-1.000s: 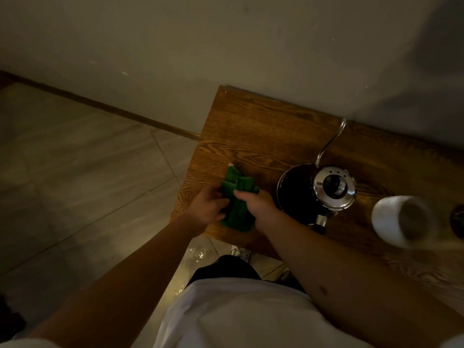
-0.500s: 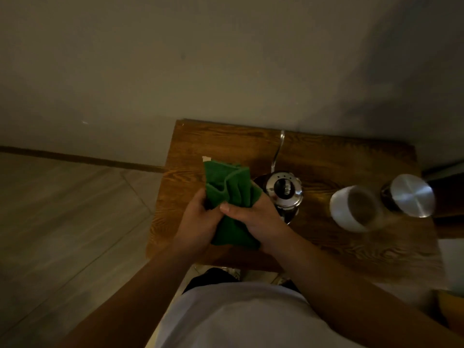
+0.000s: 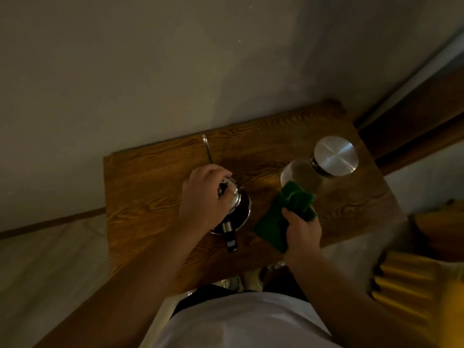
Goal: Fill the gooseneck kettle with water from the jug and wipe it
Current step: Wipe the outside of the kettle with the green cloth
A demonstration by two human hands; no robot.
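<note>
A steel gooseneck kettle (image 3: 238, 214) stands mid-table on the wooden table (image 3: 150, 192), its thin spout (image 3: 207, 149) pointing toward the wall and its dark handle toward me. My left hand (image 3: 203, 199) rests on top of the kettle, fingers closed around its lid knob. My right hand (image 3: 302, 232) holds a folded green cloth (image 3: 288, 212) just right of the kettle, apart from it. A clear glass jug (image 3: 300, 177) stands behind the cloth.
A container with a round steel lid (image 3: 335, 155) stands at the table's back right, touching the jug. The wall runs along the table's far edge. Yellow fabric (image 3: 411, 280) lies at the right. Tiled floor lies to the left.
Both hands held the green cloth at the table's left before. Now the left hand has let go and sits on the kettle lid, and the right hand has carried the cloth to the kettle's right.
</note>
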